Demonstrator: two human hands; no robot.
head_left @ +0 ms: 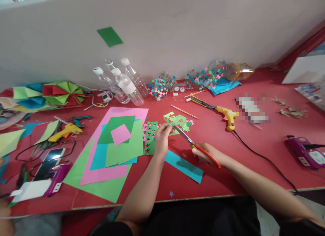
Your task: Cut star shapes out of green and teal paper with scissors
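scissors [190, 141]: orange-handled, held in my right hand [206, 149] above the red tabletop [228, 177]; the blades point away from me and to the left, tips at my left hand [163, 136]. I can't tell how far apart the blades are.
right hand: closed round the handles of the scissors.
left hand: thumb and fingers pinched together on the light-green paper [179, 120], right by the tips of the scissors.
light-green paper: at the tips of the scissors, full of cut-out gaps, with small green stars [187, 125] at its right end.
blue strip [185, 166]: nearer me than the scissors, lying flat at a slant.
purple star [171, 194]: nearer me than the scissors, near the tabletop edge.
dark-green strip [149, 144]: left of the scissors, punched with star shapes.
paper sheets [124, 151]: farther left of the scissors, overlapping in pink, green and blue.
striped stick [184, 112]: just beyond the scissors.
star-covered shapes [162, 87]: well beyond the scissors, near the wall [177, 29].
plastic bottles [128, 87]: beyond the scissors and to the left, with white caps.
yellow glue gun [228, 117]: right of the scissors and farther from me, its black cord [259, 155] trailing right.
purple socket block [304, 154]: far right of the scissors.
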